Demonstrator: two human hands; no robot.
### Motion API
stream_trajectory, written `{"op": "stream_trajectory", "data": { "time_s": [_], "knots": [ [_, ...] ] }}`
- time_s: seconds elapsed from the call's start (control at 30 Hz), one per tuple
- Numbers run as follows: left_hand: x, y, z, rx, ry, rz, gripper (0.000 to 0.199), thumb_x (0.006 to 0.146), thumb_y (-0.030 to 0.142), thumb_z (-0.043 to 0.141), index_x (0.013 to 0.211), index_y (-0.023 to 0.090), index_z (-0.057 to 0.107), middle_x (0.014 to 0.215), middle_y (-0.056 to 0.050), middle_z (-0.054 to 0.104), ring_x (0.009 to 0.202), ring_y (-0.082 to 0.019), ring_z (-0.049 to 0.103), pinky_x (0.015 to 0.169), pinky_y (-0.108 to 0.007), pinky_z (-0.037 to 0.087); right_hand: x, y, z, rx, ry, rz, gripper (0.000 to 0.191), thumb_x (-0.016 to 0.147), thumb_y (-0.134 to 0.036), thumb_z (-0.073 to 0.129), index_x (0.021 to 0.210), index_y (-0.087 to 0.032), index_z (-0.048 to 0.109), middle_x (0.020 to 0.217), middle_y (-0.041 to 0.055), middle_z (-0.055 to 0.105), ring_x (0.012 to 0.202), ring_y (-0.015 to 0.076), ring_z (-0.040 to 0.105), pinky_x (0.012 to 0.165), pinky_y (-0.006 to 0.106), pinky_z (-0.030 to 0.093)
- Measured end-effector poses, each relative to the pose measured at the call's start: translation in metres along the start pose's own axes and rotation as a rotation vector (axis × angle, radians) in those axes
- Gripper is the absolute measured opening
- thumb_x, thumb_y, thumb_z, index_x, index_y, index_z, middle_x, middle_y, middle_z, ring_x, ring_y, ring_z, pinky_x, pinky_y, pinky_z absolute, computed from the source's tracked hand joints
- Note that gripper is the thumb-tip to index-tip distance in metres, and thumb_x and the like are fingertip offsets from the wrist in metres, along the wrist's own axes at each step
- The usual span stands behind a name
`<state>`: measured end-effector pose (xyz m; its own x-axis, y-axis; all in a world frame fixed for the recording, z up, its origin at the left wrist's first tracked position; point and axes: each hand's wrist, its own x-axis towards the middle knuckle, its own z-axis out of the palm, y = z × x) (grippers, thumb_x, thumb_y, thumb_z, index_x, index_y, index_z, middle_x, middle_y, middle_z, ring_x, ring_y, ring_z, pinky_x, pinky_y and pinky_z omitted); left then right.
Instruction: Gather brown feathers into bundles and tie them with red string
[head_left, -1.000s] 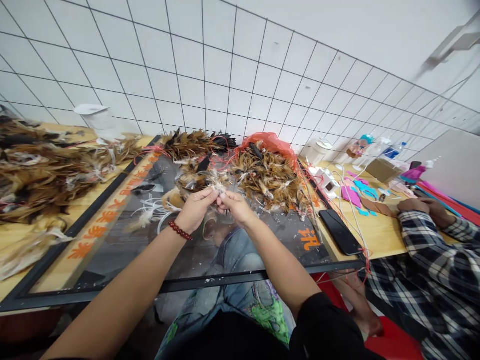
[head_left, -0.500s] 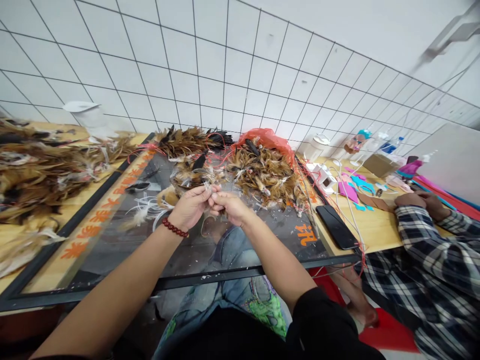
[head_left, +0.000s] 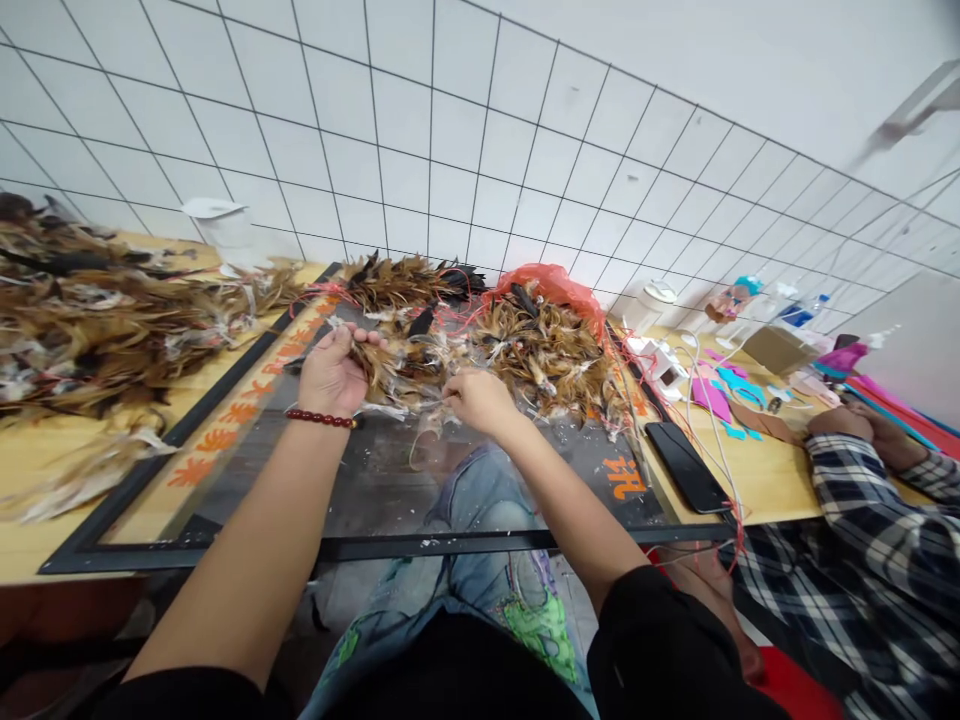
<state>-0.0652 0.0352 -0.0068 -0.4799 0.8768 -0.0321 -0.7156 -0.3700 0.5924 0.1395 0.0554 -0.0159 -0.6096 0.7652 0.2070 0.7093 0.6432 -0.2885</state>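
Observation:
My left hand [head_left: 330, 378], with a dark red bead bracelet [head_left: 319, 417] at the wrist, is raised over the glass panel. Its fingers close on a bunch of brown feathers [head_left: 373, 368]. To its right, my right hand [head_left: 481, 402] is closed with the fingertips pressed together, low over the panel; whatever is in them is hidden. A heap of brown feathers [head_left: 551, 350] lies just beyond it, partly on a red plastic bag [head_left: 551, 282]. Farther back stretches a bound row of brown feathers [head_left: 397, 280] with black ones at its end.
The black-framed glass panel [head_left: 375, 548] rests on the wooden table. More feathers [head_left: 150, 330] are piled at left beside a white container [head_left: 221, 230]. At right lie a phone [head_left: 686, 465], cables and coloured cutouts. A person in a plaid sleeve [head_left: 855, 480] sits there.
My hands were together in the middle; now they are apart. The left has moved left with brown feathers in its fingers, and the right slightly to the right. The view has shifted a little.

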Motion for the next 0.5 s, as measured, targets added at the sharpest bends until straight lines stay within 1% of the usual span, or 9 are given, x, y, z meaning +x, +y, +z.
{"op": "stream_trajectory", "data": {
  "time_s": [0.07, 0.13, 0.23, 0.33, 0.4, 0.5],
  "knots": [
    [-0.001, -0.004, 0.0, 0.031, 0.01, -0.024, 0.019, 0.09, 0.012, 0.058, 0.071, 0.014, 0.059, 0.059, 0.003, 0.058, 0.06, -0.011, 0.06, 0.072, -0.029, 0.058, 0.005, -0.006, 0.003, -0.106, -0.056, -0.081, 0.021, 0.083, -0.015, 0.056, 0.085, -0.024, 0.074, 0.093, 0.0048, 0.069, 0.091, 0.0207, 0.062, 0.073, 0.029, 0.042],
    [-0.003, -0.006, 0.001, 0.084, -0.006, -0.041, 0.016, 0.085, 0.013, 0.065, 0.07, 0.014, 0.059, 0.058, 0.003, 0.057, 0.057, -0.01, 0.059, 0.066, -0.026, 0.057, 0.008, -0.009, 0.008, -0.16, -0.083, -0.135, 0.023, 0.085, -0.015, 0.054, 0.092, -0.025, 0.074, 0.097, 0.0057, 0.068, 0.094, 0.0211, 0.061, 0.074, 0.03, 0.041],
    [-0.008, -0.013, 0.001, 0.215, -0.086, -0.065, 0.018, 0.075, 0.02, 0.077, 0.07, 0.013, 0.061, 0.058, 0.003, 0.055, 0.054, -0.008, 0.056, 0.054, -0.02, 0.051, 0.007, -0.007, 0.016, -0.186, -0.095, -0.121, 0.022, 0.09, -0.019, 0.051, 0.097, -0.024, 0.071, 0.102, 0.0065, 0.066, 0.096, 0.0207, 0.059, 0.075, 0.03, 0.041],
    [-0.014, -0.022, 0.002, 0.431, -0.164, -0.072, 0.024, 0.066, 0.026, 0.083, 0.069, 0.013, 0.063, 0.061, 0.0, 0.06, 0.052, -0.008, 0.054, 0.042, -0.015, 0.039, 0.001, -0.004, 0.019, -0.17, -0.026, -0.095, 0.019, 0.093, -0.02, 0.049, 0.1, -0.023, 0.067, 0.105, 0.0059, 0.064, 0.098, 0.0204, 0.057, 0.079, 0.03, 0.039],
    [-0.018, -0.029, 0.001, 0.604, -0.228, -0.092, 0.026, 0.064, 0.031, 0.082, 0.07, 0.012, 0.065, 0.061, -0.002, 0.062, 0.048, -0.007, 0.051, 0.039, -0.016, 0.033, -0.002, -0.003, 0.018, -0.173, 0.047, -0.088, 0.02, 0.094, -0.019, 0.047, 0.105, -0.021, 0.063, 0.106, 0.0068, 0.065, 0.098, 0.0213, 0.056, 0.081, 0.032, 0.038],
    [-0.022, -0.036, -0.002, 0.836, -0.36, -0.193, 0.026, 0.062, 0.035, 0.08, 0.07, 0.013, 0.069, 0.052, -0.002, 0.06, 0.039, -0.007, 0.042, 0.038, -0.018, 0.028, -0.005, -0.001, 0.015, -0.199, 0.132, -0.102, 0.022, 0.097, -0.02, 0.042, 0.108, -0.019, 0.061, 0.105, 0.0093, 0.066, 0.098, 0.0237, 0.055, 0.085, 0.035, 0.035]
  ]
}}
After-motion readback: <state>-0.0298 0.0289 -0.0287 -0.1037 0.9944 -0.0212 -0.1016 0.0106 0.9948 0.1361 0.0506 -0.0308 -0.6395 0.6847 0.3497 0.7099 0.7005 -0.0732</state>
